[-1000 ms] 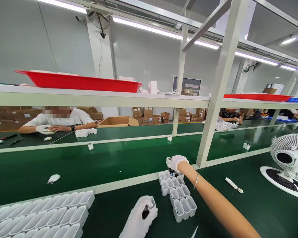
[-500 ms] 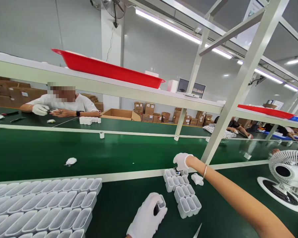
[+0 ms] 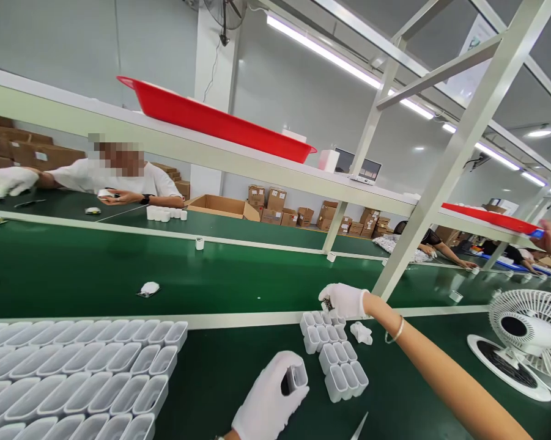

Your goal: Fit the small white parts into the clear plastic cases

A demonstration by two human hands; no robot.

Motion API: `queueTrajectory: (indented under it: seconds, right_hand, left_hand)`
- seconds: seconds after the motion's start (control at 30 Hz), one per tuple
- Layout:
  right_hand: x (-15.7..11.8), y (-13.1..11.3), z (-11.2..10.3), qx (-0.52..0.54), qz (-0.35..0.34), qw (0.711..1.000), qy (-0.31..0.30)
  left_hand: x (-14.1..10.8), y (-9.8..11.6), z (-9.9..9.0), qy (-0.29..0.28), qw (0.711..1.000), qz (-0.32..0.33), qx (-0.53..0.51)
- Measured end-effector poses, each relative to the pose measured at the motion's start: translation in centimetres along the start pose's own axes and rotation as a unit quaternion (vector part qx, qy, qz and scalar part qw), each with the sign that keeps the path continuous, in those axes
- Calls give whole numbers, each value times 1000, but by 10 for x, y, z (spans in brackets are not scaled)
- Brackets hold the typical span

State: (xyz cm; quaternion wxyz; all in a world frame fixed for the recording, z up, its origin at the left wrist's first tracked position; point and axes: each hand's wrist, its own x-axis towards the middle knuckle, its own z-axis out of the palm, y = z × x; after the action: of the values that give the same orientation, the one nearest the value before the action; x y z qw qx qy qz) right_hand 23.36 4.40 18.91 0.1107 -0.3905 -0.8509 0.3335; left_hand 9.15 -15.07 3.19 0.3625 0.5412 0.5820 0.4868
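My left hand (image 3: 270,394), in a white glove, grips a small white plastic cup (image 3: 298,374) between thumb and fingers above the green tabletop. The gloved right hand (image 3: 346,300) is closed at the far end of a cluster of small white cups (image 3: 343,382). Pinched in its fingertips is a small dark and silvery part (image 3: 326,304); its exact kind is too small to make out. A crumpled white piece (image 3: 361,333) lies beside the cluster, below my right wrist.
Rows of white cups (image 3: 77,391) fill the left front. A pointed metal blade (image 3: 360,425) lies near the front edge. At right stands a white fan (image 3: 518,336). A frame post (image 3: 444,177) rises behind my right hand. The green belt (image 3: 238,275) carries small parts; a co-worker (image 3: 123,183) sits opposite.
My right hand has lifted slightly off the cups with the small part in its fingertips. My left hand keeps the cup. The co-worker's gloved hand has reached out to the left.
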Motion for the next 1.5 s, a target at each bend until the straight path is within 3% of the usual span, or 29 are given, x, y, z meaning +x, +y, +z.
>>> queueTrajectory:
  seconds: [0.1,0.27,0.4,0.53,0.7,0.87,1.0,1.5]
  right_hand:
    - [-29,4,7,51,-64,995,-61]
    - [-63,19,49,156,-171,964,-134]
    - [-68,39,76,184,-264,943,-86]
    - [-65,54,88,140,-333,932,-26]
    - [-67,58,90,111,-342,933,15]
    - [-68,51,93,152,-396,905,27]
    - [-68,50,98,140,-406,901,50]
    - [-72,53,102,116,-423,898,44]
  left_hand:
    - [0,-6,0,12,1000,-6,-16]
    - [1,-10,-1,70,997,39,-13]
    - [2,-13,-1,114,991,70,7]
    - [0,-19,-1,103,990,81,45]
    - [-2,-22,-2,102,989,70,75]
    - [-3,-21,-4,88,990,62,94]
    - [-5,-20,-4,89,988,78,101]
    - [-5,-11,-2,110,979,141,102]
